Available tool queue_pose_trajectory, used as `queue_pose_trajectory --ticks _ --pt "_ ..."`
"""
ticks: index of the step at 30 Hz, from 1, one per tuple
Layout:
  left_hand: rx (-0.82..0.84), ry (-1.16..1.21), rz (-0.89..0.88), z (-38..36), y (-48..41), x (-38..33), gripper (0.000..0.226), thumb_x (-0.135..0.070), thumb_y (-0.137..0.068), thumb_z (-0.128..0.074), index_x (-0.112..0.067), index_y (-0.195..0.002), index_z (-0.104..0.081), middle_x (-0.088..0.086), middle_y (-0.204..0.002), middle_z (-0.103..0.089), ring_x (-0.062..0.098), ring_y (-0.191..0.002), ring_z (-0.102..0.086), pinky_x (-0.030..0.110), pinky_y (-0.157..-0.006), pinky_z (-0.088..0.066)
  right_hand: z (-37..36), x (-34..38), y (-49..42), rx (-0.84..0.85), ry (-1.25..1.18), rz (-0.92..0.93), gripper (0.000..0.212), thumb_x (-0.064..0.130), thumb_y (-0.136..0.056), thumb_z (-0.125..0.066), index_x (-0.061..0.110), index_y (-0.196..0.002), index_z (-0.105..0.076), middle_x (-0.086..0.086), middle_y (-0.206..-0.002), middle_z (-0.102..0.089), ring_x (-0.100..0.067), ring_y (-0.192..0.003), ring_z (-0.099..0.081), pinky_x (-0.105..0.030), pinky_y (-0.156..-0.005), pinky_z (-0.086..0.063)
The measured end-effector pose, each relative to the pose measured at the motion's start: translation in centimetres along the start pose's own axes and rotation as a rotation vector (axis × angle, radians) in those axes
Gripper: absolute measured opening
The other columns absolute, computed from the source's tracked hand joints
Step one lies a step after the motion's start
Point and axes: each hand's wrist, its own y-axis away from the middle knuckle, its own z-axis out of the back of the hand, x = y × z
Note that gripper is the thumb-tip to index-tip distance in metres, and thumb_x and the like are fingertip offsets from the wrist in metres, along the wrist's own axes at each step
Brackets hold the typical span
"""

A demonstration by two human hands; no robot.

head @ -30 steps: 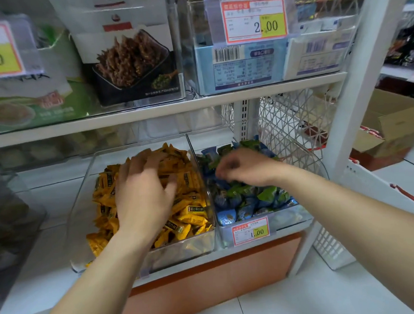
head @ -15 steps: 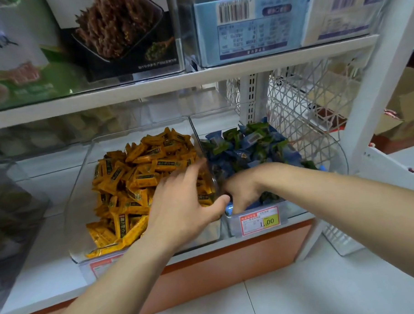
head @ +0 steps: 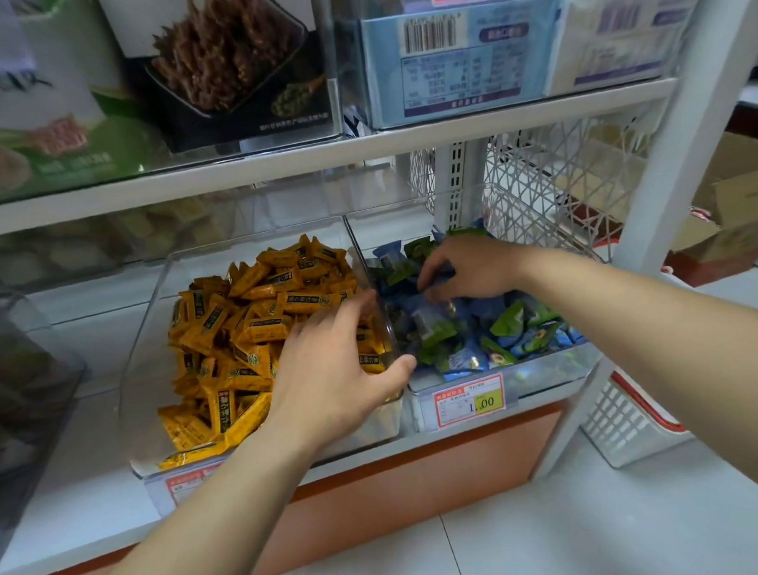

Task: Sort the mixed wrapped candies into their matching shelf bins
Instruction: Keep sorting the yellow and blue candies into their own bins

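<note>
presently left hand [head: 329, 376] touches yellow candies [head: 240, 332]; right hand [head: 476, 270] pinches blue candies [head: 431, 322].

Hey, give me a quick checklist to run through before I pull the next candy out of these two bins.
1. Left hand free to take a piece: ok, fingers spread over the yellow candies.
2. Right hand has a piece pinched: cannot tell, fingertips are buried among the blue and green candies.
3. Left bin free of strays: ok on top, only yellow wrappers show.
4. Right bin holds one colour: not ok, blue and green lie mixed.
5. Both bins within reach: ok, each hand is over its bin.
</note>
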Motion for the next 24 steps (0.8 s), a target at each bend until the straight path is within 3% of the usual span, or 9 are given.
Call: queue_pose_trajectory --ticks 3,5,7,9,11,15,19,22,24 --pt "0.003 0.000 -0.004 0.1 0.0 -0.1 0.083 -0.079 -0.069 -0.046 -0.037 -0.140 -0.038 -0.013 -0.128 -0.061 0.014 -0.119 -0.054 0.036 -0.101 -0.042 0.7 -0.6 -0.1 -0.241 0.099 -0.029 0.028 0.050 -0.093 -0.054 0.032 -0.107 -0.070 0.012 -0.102 -0.065 -0.016 -0.095 -0.061 -0.030 -0.073 -0.044" --pt "0.000 -0.027 -0.020 0.1 0.0 -0.3 0.082 -0.077 -0.071 -0.045 -0.035 -0.141 -0.037 -0.012 -0.126 -0.062 0.015 -0.117 -0.055 0.037 -0.101 -0.043 0.8 -1.2 -0.6 -0.302 0.158 -0.091 0.039 0.056 -0.090 -0.054 0.033 -0.119 -0.064 0.004 -0.113 -0.061 -0.028 -0.111 -0.058 -0.032 -0.079 -0.045" --pt "-0.013 -0.093 -0.047 0.1 0.1 -0.6 0.080 -0.075 -0.074 -0.043 -0.031 -0.141 -0.038 -0.009 -0.122 -0.064 0.017 -0.113 -0.058 0.039 -0.101 -0.041 0.1 -1.6 -1.1 -0.066 0.220 -0.230 0.071 0.071 -0.084 -0.054 0.038 -0.145 -0.043 -0.006 -0.151 -0.039 -0.038 -0.137 -0.038 -0.045 -0.106 -0.040" --pt "-0.024 -0.136 -0.061 0.0 0.3 -0.8 0.078 -0.072 -0.076 -0.041 -0.030 -0.141 -0.039 -0.009 -0.118 -0.065 0.017 -0.110 -0.060 0.039 -0.102 -0.039 -1.5 -1.2 -1.6 0.110 0.185 -0.275 0.082 0.077 -0.081 -0.052 0.044 -0.152 -0.028 -0.001 -0.164 -0.018 -0.035 -0.146 -0.025 -0.048 -0.116 -0.029" --pt "-0.031 -0.142 -0.065 -0.1 0.3 -0.8 0.076 -0.070 -0.077 -0.043 -0.029 -0.142 -0.039 -0.009 -0.116 -0.066 0.017 -0.109 -0.060 0.039 -0.103 -0.039 -3.1 0.0 -1.9 0.140 0.170 -0.195 0.076 0.070 -0.082 -0.056 0.042 -0.149 -0.036 0.000 -0.162 -0.027 -0.029 -0.144 -0.031 -0.042 -0.113 -0.032" --pt "-0.041 -0.147 -0.074 -0.3 0.3 -0.6 0.077 -0.068 -0.078 -0.047 -0.026 -0.142 -0.041 -0.008 -0.116 -0.066 0.017 -0.109 -0.061 0.037 -0.101 -0.039 -4.5 2.1 -0.2 0.232 -0.012 -0.050 0.063 0.044 -0.085 -0.066 0.043 -0.143 -0.044 0.010 -0.145 -0.051 -0.014 -0.124 -0.050 -0.027 -0.089 -0.040" --pt "-0.042 -0.137 -0.068 -0.4 0.3 -0.6 0.076 -0.067 -0.077 -0.048 -0.026 -0.141 -0.042 -0.008 -0.114 -0.067 0.017 -0.108 -0.061 0.037 -0.101 -0.040 -2.1 2.4 2.0 0.397 -0.058 -0.018 0.064 0.053 -0.088 -0.061 0.048 -0.147 -0.036 0.021 -0.151 -0.041 -0.005 -0.133 -0.041 -0.025 -0.107 -0.033" --pt "-0.037 -0.129 -0.063 -0.3 0.3 -0.6 0.076 -0.068 -0.077 -0.046 -0.027 -0.141 -0.041 -0.009 -0.114 -0.066 0.017 -0.108 -0.060 0.037 -0.102 -0.039 1.2 0.9 1.6 0.216 -0.091 -0.055 0.060 0.076 -0.080 -0.050 0.042 -0.127 -0.062 0.020 -0.132 -0.060 -0.004 -0.117 -0.054 -0.024 -0.096 -0.039" --pt "-0.031 -0.127 -0.060 -0.3 0.3 -0.6 0.077 -0.069 -0.076 -0.045 -0.028 -0.141 -0.040 -0.009 -0.115 -0.066 0.016 -0.109 -0.060 0.037 -0.103 -0.038 2.4 -1.5 0.3 -0.016 -0.115 -0.139 0.046 0.065 -0.091 -0.048 0.032 -0.117 -0.067 0.010 -0.124 -0.064 -0.006 -0.105 -0.058 -0.029 -0.089 -0.040"
